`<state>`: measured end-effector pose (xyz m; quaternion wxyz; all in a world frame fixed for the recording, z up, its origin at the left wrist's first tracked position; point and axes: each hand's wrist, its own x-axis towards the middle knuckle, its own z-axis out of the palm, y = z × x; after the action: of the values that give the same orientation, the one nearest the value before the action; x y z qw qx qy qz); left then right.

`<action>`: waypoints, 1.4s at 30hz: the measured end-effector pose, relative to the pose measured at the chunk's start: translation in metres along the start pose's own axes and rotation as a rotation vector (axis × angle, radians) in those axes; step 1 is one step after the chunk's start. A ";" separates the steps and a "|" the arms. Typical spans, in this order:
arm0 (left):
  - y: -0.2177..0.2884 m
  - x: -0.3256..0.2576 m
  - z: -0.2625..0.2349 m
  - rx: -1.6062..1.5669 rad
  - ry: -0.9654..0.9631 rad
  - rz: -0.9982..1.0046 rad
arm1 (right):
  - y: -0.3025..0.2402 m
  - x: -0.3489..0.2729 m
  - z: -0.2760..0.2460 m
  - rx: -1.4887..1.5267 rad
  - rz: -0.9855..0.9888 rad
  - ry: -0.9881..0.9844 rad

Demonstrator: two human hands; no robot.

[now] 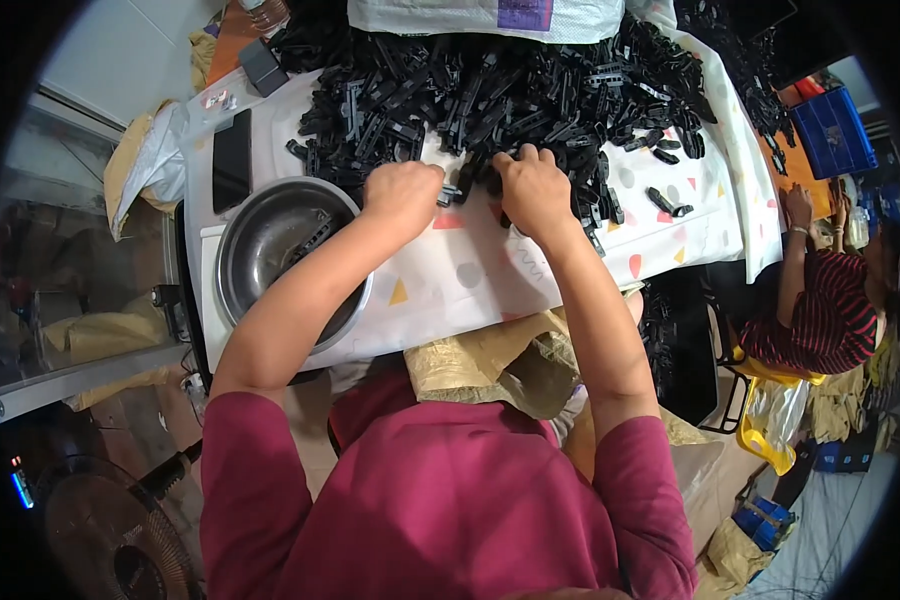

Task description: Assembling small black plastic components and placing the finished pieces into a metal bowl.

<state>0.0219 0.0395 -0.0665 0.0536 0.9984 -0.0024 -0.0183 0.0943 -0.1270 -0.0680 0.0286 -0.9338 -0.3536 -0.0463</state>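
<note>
A big heap of slim black plastic parts (400,110) covers the far side of the table. At its near edge my left hand (402,203) is closed, with a small black plastic part (450,194) at its fingertips. Just to the right, my right hand (536,195) curls its fingers over dark parts at the heap's edge; which ones it grips is partly hidden. Beside my left forearm stands a steel bowl (245,235) with a few black parts inside, partly covered by that arm.
A patterned white cloth (470,270) covers the table. A black phone (232,160) lies at left, near a dark box (262,68). A white sack (480,18) rests behind the heap. Loose parts (668,203) lie at right. Another person (820,300) sits far right; a fan (110,530) stands lower left.
</note>
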 end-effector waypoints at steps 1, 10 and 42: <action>-0.002 0.001 0.001 0.003 0.000 0.004 | 0.001 -0.002 0.002 -0.011 -0.012 0.071; 0.014 -0.026 -0.033 -1.138 0.152 -0.290 | -0.019 -0.038 -0.041 1.308 0.188 0.108; 0.031 -0.057 -0.036 -1.842 0.171 0.104 | -0.051 -0.087 -0.067 1.041 0.160 0.257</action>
<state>-0.0341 0.0131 -0.0254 0.8266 0.5586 -0.0279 0.0630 -0.0085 -0.1515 -0.0101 0.5340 -0.8069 -0.2513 0.0233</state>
